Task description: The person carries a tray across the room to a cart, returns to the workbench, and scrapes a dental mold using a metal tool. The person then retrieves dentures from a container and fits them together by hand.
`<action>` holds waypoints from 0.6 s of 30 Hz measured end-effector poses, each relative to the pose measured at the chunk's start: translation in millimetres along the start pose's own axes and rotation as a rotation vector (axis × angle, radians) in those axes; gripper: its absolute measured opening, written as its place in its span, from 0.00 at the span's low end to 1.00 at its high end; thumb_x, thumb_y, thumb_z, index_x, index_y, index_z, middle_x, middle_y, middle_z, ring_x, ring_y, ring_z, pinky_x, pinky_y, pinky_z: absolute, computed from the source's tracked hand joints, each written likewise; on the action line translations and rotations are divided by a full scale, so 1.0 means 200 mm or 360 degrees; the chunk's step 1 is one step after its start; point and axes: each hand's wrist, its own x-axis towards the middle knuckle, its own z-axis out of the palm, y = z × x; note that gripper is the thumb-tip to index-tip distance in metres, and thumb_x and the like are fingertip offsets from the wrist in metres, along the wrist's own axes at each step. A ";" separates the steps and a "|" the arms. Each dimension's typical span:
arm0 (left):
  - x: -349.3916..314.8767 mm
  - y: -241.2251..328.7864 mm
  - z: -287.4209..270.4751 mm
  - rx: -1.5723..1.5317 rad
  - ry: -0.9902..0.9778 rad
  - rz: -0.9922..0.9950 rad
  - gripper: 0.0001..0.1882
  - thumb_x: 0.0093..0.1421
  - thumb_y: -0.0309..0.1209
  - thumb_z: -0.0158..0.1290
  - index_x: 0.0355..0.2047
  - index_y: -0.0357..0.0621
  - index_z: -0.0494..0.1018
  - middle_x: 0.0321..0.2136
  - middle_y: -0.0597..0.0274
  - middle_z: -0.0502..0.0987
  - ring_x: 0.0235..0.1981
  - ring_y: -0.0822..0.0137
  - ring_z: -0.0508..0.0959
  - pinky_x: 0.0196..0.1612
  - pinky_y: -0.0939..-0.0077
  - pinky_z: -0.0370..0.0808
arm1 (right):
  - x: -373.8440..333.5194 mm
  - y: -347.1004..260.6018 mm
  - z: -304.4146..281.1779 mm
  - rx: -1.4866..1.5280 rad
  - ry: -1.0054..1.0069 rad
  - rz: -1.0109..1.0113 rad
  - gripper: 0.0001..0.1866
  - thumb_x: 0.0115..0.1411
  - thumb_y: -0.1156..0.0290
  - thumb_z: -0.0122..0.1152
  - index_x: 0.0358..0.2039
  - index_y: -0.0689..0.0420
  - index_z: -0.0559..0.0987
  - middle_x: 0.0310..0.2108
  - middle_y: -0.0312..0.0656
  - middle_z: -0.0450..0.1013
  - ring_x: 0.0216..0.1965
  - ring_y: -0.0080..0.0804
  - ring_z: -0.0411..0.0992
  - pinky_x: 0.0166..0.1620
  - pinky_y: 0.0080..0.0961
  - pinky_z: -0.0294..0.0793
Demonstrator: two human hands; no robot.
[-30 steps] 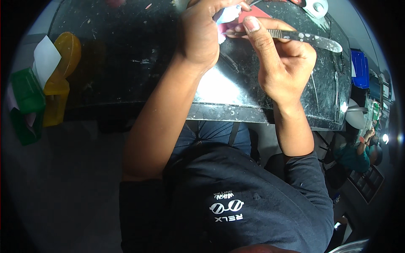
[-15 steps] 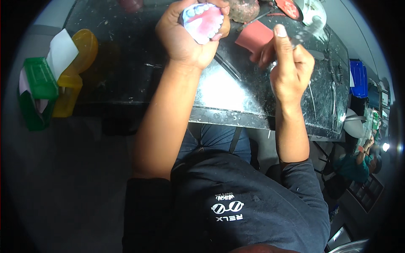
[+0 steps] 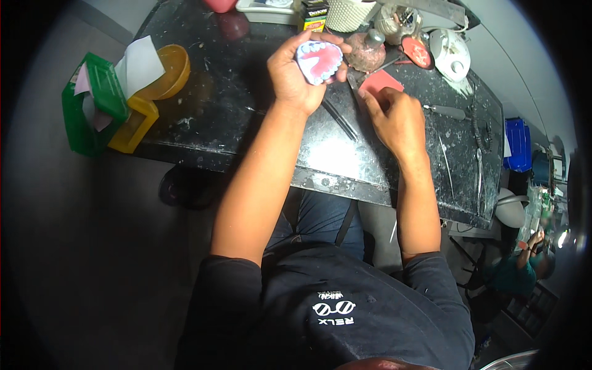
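Observation:
My left hand (image 3: 293, 77) is raised above the far part of the table, fingers wrapped round a dental cast (image 3: 320, 61). The cast is pale bluish-white, with teeth along its arch and pink wax over the palate. Closer to the right, my right hand (image 3: 398, 120) is closed, palm down, at a pink wax sheet (image 3: 381, 81). A thin grey metal tool, like a blade, (image 3: 356, 85) sticks out from its fingers beside the sheet. The hand hides the tool's other end and the sheet's near edge.
A round wax-stained spirit lamp (image 3: 367, 57) and a red-filled dish (image 3: 417, 52) stand beyond the sheet. A grey-handled knife (image 3: 447, 111) lies to the right. Dark pens (image 3: 340, 119) lie between my arms. Green (image 3: 92, 102) and yellow (image 3: 137, 123) bins stand at the left.
My right hand has come down to the wax sheet and turned palm down; the tool's blurred end was at its upper right. My left hand still holds the cast. The view takes in more of the far table.

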 end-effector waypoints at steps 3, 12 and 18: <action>0.00 0.00 0.01 -0.0024 -0.0117 0.0069 0.28 0.69 0.45 0.39 0.47 0.28 0.73 0.46 0.34 0.77 0.45 0.39 0.78 0.48 0.52 0.74 | 0.01 0.01 0.01 0.0447 0.0103 0.0007 0.19 0.62 0.58 0.66 0.28 0.65 0.82 0.19 0.45 0.77 0.20 0.33 0.75 0.28 0.30 0.73; -0.09 -0.18 0.11 0.0910 -0.0361 0.0123 0.26 0.73 0.47 0.41 0.46 0.34 0.75 0.47 0.49 0.79 0.47 0.66 0.78 0.49 0.72 0.76 | -0.05 -0.05 0.04 0.1668 -0.0408 0.0112 0.12 0.68 0.68 0.59 0.44 0.65 0.76 0.31 0.40 0.80 0.29 0.22 0.79 0.19 0.15 0.71; -0.12 -0.17 0.13 0.1967 -0.0204 0.1043 0.12 0.66 0.28 0.53 0.47 0.37 0.73 0.36 0.45 0.81 0.37 0.52 0.84 0.40 0.64 0.79 | 0.01 0.01 0.10 0.1580 0.0073 -0.0010 0.09 0.65 0.75 0.60 0.45 0.63 0.78 0.30 0.37 0.80 0.29 0.18 0.78 0.26 0.15 0.75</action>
